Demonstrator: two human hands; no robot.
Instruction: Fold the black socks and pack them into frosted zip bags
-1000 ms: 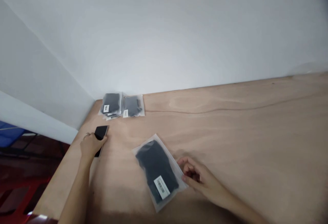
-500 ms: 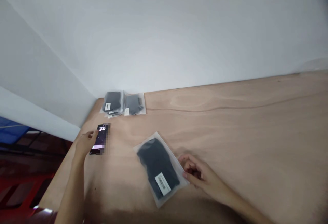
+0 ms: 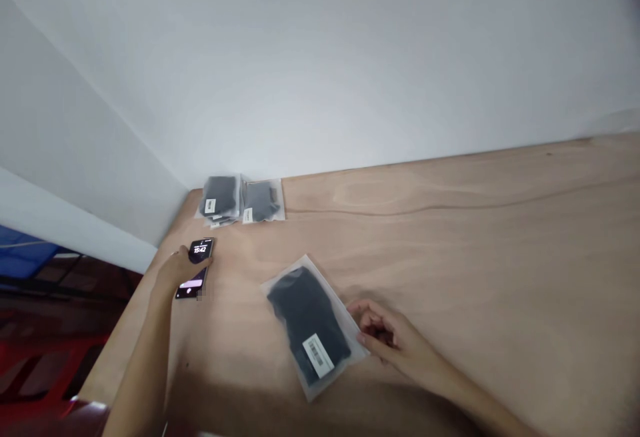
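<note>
A frosted plastic packet (image 3: 310,320) with dark folded contents and a white barcode label lies in the near middle of the table. My right hand (image 3: 383,334) pinches its right edge between thumb and curled fingers. To the left, my left hand (image 3: 181,269) spans a smartphone (image 3: 201,249) that lies face up, its lit screen reading 15:42. The thumb crosses the screen to the right edge while the fingers are at the left edge, so the hand grips the phone across its width. Part of the screen is hidden under the hand.
Against the wall (image 3: 320,77) at the back left, several similar packets (image 3: 220,196) are piled, with another packet (image 3: 263,200) beside them. The wooden table (image 3: 475,257) stretches right. Beyond its left edge are a red plastic stool (image 3: 50,367) and something blue (image 3: 25,250).
My left hand has shifted right over the phone, its thumb now reaching across to the right edge. My right hand and the packet it pinches have stayed in place.
</note>
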